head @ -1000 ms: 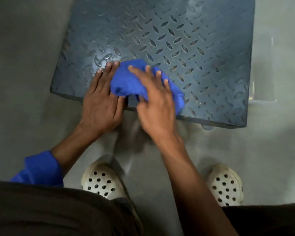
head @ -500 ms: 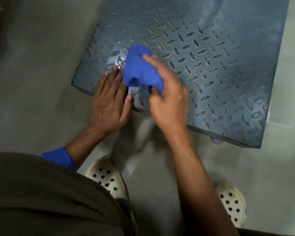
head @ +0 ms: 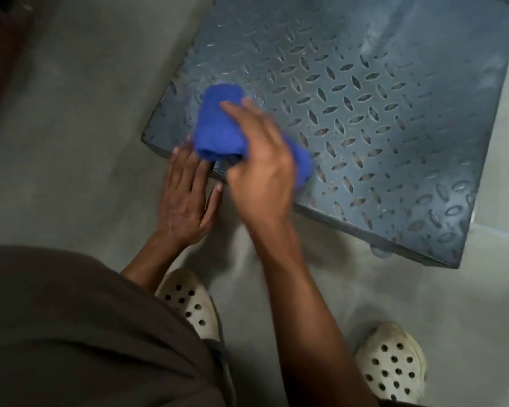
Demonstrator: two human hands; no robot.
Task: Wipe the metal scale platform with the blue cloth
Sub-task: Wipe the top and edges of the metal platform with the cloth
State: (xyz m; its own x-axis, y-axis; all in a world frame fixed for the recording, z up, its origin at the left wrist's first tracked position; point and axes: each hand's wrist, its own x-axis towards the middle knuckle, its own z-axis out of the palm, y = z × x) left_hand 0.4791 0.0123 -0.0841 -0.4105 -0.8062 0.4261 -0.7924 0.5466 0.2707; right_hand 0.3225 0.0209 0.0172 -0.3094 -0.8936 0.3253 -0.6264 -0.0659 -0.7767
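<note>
Grey concrete floor [head: 71,142] carries the metal scale platform [head: 365,98], my blue cloth [head: 218,124] bunched on its near-left corner. My right hand [head: 259,171] grips it; my left hand [head: 185,195] lies open against that edge. Most of the plate lies far-right, nearer my right hand.

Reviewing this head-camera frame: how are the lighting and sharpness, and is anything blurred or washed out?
Head view: dim, flat light; the right hand and blue cloth are smeared by motion; the left hand is sharper; a pale haze washes out the tread at the far side of the scale platform.
</note>
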